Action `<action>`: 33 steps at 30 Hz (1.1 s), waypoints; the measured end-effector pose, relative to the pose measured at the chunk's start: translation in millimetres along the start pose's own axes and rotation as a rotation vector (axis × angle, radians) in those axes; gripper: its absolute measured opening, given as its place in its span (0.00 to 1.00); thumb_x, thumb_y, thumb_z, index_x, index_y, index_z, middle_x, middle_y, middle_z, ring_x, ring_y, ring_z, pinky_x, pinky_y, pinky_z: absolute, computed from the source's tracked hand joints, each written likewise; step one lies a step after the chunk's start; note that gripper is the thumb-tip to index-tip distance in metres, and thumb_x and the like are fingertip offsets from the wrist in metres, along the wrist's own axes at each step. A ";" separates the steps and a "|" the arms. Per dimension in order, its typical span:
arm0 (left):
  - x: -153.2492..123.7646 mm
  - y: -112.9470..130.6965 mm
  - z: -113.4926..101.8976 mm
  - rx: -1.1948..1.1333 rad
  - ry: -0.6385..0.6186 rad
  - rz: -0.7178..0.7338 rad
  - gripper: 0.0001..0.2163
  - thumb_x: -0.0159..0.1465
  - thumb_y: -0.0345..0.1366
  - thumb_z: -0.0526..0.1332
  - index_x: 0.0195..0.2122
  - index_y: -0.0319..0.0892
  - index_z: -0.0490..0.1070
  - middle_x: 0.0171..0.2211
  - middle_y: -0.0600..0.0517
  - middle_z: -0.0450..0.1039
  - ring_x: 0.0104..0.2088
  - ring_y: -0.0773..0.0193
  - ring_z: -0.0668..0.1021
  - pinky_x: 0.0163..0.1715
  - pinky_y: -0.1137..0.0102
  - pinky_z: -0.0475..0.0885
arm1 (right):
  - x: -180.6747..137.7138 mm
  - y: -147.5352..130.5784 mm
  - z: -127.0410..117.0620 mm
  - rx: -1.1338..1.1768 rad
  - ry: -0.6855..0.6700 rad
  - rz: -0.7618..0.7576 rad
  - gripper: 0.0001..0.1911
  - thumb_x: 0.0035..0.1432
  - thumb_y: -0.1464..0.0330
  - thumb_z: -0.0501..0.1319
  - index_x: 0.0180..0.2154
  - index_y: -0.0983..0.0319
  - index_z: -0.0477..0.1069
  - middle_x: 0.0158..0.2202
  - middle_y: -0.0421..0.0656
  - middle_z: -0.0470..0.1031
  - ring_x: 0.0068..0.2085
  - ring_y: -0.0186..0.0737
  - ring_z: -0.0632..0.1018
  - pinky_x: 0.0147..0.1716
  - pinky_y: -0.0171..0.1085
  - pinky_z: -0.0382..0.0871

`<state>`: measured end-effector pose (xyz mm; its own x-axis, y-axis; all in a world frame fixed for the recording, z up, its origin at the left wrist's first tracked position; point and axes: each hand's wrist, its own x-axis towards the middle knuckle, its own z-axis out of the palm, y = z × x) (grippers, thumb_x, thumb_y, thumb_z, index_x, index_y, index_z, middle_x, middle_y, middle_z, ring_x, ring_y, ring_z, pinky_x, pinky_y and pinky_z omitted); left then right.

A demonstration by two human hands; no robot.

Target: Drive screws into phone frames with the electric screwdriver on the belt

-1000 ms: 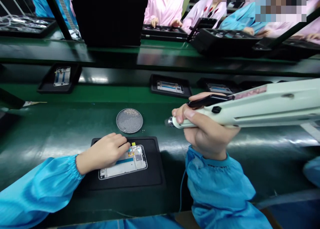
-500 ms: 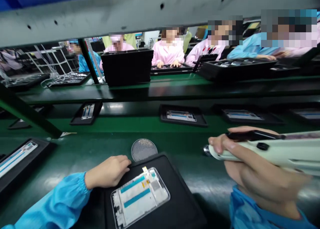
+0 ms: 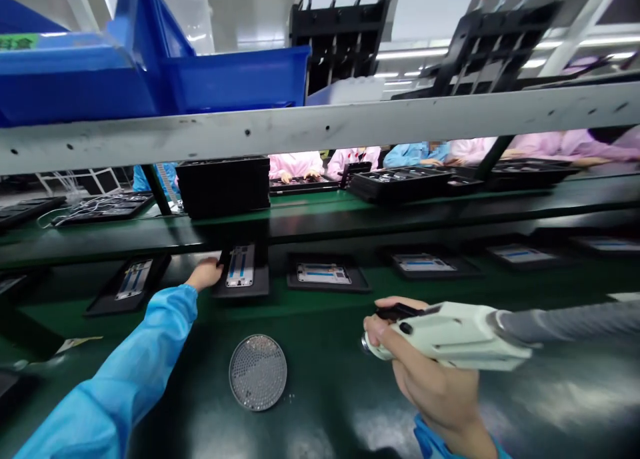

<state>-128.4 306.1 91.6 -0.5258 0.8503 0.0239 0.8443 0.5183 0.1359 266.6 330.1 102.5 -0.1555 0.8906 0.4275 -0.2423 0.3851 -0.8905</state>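
Note:
My left hand (image 3: 205, 273) reaches far forward in a blue sleeve and grips the left edge of a black tray (image 3: 250, 287) that carries a white phone frame (image 3: 240, 267) on the conveyor belt. My right hand (image 3: 430, 385) is wrapped round a pale green electric screwdriver (image 3: 450, 335), held level with its tip pointing left above the green bench. A round perforated metal screw dish (image 3: 258, 371) lies on the bench between my two arms.
More black trays with phone frames ride the belt: one at the left (image 3: 131, 282), one in the middle (image 3: 325, 273), others at the right (image 3: 425, 264). A grey shelf beam (image 3: 320, 129) with blue bins (image 3: 235, 79) crosses overhead. People in pink and blue coats work across the line.
My left hand has carried the tray with the phone frame from in front of me out onto the belt. My head has tilted up. The screwdriver stays in my right hand.

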 end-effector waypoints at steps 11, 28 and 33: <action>-4.1 105.4 88.4 0.055 -0.078 0.380 0.18 0.69 0.43 0.61 0.56 0.41 0.68 0.55 0.45 0.70 0.51 0.55 0.76 0.50 0.54 0.74 | 17.2 24.5 8.8 -0.091 0.036 0.084 0.16 0.46 0.63 0.68 0.37 0.63 0.72 0.23 0.39 0.72 0.22 0.34 0.72 0.22 0.35 0.68; -100.6 48.3 75.7 0.017 0.402 0.600 0.17 0.72 0.47 0.48 0.45 0.43 0.70 0.44 0.44 0.72 0.42 0.56 0.78 0.43 0.61 0.77 | 43.7 9.2 -12.9 -0.127 0.210 -0.005 0.09 0.44 0.64 0.64 0.28 0.63 0.71 0.22 0.39 0.71 0.23 0.35 0.72 0.24 0.36 0.68; -217.3 -33.1 76.9 0.007 0.600 0.679 0.11 0.69 0.46 0.55 0.46 0.48 0.71 0.48 0.44 0.74 0.43 0.54 0.81 0.39 0.64 0.80 | 45.0 4.0 -19.1 -0.130 0.266 -0.020 0.12 0.42 0.66 0.66 0.31 0.64 0.75 0.25 0.40 0.75 0.26 0.37 0.75 0.28 0.37 0.71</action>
<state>-34.1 111.2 5.7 0.1220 0.7838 0.6090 0.9920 -0.0756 -0.1014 277.0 376.3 115.2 0.1088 0.9082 0.4041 -0.1153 0.4153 -0.9024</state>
